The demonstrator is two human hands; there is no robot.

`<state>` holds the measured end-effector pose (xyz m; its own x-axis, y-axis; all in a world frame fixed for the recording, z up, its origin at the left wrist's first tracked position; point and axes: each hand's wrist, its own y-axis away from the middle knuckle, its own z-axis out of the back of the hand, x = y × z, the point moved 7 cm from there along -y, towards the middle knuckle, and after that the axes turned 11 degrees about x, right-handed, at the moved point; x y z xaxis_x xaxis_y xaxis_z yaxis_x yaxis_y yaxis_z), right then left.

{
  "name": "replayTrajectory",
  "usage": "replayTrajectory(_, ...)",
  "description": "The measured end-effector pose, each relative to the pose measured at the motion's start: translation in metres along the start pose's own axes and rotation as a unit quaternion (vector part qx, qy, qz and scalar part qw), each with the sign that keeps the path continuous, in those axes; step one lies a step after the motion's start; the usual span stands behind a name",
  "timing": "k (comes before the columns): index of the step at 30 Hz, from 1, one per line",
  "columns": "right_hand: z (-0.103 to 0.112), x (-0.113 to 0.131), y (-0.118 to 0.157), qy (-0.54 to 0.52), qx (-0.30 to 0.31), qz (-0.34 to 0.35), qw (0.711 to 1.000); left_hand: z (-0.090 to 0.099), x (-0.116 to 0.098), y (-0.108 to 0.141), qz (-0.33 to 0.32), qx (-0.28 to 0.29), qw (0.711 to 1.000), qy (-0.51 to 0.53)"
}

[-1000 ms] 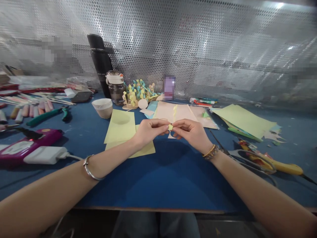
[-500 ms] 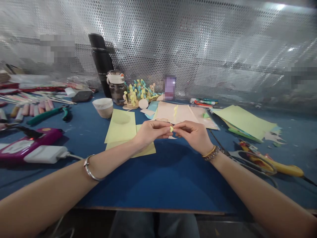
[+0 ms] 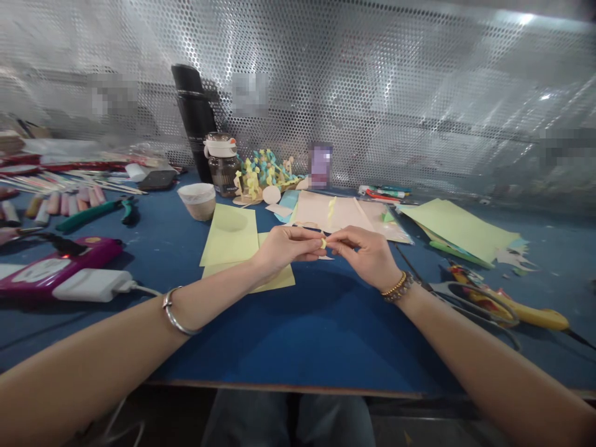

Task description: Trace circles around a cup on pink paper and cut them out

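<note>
A tiny yellow paper piece (image 3: 323, 243) is pinched between the fingertips of both hands, above the blue table. My left hand (image 3: 289, 247) grips it from the left, wrist over the yellow sheets (image 3: 231, 233). From the right, my right hand (image 3: 362, 249) holds the same piece between thumb and forefinger. Its exact shape is too small to tell. Behind the hands lies a pale pink sheet (image 3: 344, 211) with a thin yellow strip (image 3: 331, 210) on it.
Beyond the left hand stand a paper cup (image 3: 198, 202), a lidded jar (image 3: 223, 169) and yellow and blue paper flowers (image 3: 261, 174). Scissors (image 3: 479, 301) and a yellow-handled tool (image 3: 535, 315) lie right; a purple power strip (image 3: 97, 251) lies left.
The view has shifted slightly. Both hands keep nearly the same pose, and the small yellow piece between the fingertips appears slightly turned.
</note>
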<state>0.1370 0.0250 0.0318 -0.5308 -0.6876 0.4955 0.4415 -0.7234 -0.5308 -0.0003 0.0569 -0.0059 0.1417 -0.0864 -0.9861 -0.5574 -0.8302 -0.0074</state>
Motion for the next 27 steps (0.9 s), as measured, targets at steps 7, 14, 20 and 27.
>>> replayTrajectory(7,-0.002,0.0,0.001,-0.001,0.005,0.002,1.0,0.0,0.003,0.0,0.011,0.008,1.0,0.015)
replayTrajectory(14,0.0,0.005,0.001,0.02,-0.005,0.021,1.0,-0.002,0.0,0.001,-0.002,0.024,1.0,0.019)
replayTrajectory(20,0.002,-0.001,0.002,-0.01,-0.031,-0.016,0.999,-0.003,-0.004,0.003,-0.016,0.015,1.0,0.01)
replayTrajectory(27,0.002,-0.009,0.003,-0.069,-0.038,-0.059,0.995,0.0,-0.002,0.002,-0.034,0.01,0.999,0.008)
